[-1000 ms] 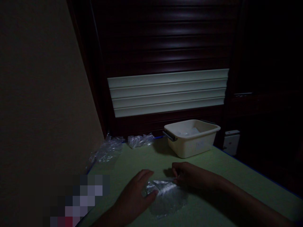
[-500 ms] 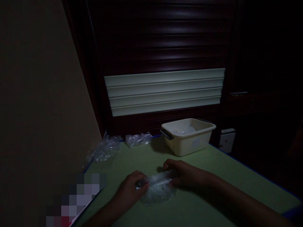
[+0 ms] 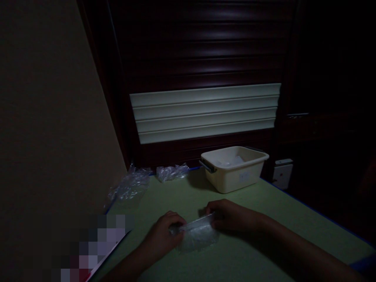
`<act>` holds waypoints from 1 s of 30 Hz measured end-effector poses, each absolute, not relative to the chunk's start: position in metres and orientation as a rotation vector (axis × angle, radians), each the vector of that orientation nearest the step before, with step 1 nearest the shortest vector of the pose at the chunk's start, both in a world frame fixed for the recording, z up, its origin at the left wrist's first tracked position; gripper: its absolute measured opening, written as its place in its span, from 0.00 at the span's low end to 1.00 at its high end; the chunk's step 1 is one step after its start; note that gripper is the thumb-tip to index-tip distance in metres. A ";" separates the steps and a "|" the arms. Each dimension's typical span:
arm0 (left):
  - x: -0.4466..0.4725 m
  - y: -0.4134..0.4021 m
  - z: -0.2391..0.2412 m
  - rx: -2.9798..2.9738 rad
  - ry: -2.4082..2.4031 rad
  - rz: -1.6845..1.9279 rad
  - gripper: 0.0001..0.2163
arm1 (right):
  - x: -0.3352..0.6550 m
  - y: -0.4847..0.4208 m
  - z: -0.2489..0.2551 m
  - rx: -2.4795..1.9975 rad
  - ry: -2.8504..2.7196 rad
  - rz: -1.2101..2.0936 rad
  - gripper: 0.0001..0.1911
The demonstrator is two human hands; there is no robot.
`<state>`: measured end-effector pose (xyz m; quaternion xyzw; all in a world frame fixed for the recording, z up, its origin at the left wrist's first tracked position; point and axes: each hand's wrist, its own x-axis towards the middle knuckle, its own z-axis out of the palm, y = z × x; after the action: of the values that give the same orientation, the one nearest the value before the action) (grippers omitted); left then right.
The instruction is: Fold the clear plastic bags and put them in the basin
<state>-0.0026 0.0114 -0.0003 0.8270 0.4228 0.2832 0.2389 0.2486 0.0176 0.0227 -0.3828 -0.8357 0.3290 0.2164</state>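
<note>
Pinching clear plastic bag (image 3: 197,237) between nearly closed fingers of left hand (image 3: 164,235), spread a second ago; holding opposite edge between curled forefinger and thumb of right hand (image 3: 230,215).

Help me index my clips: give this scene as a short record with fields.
Left hand: grips the left end of a clear plastic piece
Right hand: grips its right end
Surface: green tabletop, blue edging
Beyond hands: cream tub with dark handles, contents unclear
Far left: two crumpled plastic heaps
Lighting: dim
</note>
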 end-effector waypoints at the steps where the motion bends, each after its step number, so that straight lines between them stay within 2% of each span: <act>1: -0.003 0.011 0.000 2.264 1.147 0.770 0.11 | 0.248 0.017 0.022 -1.072 -2.322 0.886 0.12; 7: -0.003 0.010 0.000 2.295 1.134 0.784 0.15 | 0.246 0.014 0.025 -1.107 -2.387 0.693 0.11; 11: -0.003 0.005 0.001 2.420 1.131 0.794 0.13 | 0.240 0.004 0.035 -1.107 -2.493 0.265 0.15; 14: -0.003 0.002 0.001 2.598 1.145 0.784 0.10 | 0.231 -0.009 0.039 -1.024 -2.492 0.019 0.21; 20: -0.005 0.001 -0.001 2.789 1.133 0.725 0.09 | 0.211 -0.033 0.032 -0.919 -2.574 0.101 0.24; 25: -0.006 -0.001 0.002 2.841 1.190 0.653 0.09 | 0.213 -0.036 0.031 -0.942 -2.765 0.299 0.31; 27: -0.008 0.000 0.002 2.880 1.177 0.634 0.10 | 0.216 -0.034 0.028 -0.895 -2.809 0.248 0.33; 30: -0.009 0.001 0.000 2.958 1.158 0.594 0.10 | 0.217 -0.029 0.013 -0.801 -2.836 -0.004 0.31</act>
<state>-0.0094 0.0008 0.0003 0.9143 0.3580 0.1838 -0.0451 0.2167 -0.0291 0.0132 -0.2705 -0.9578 -0.0013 0.0972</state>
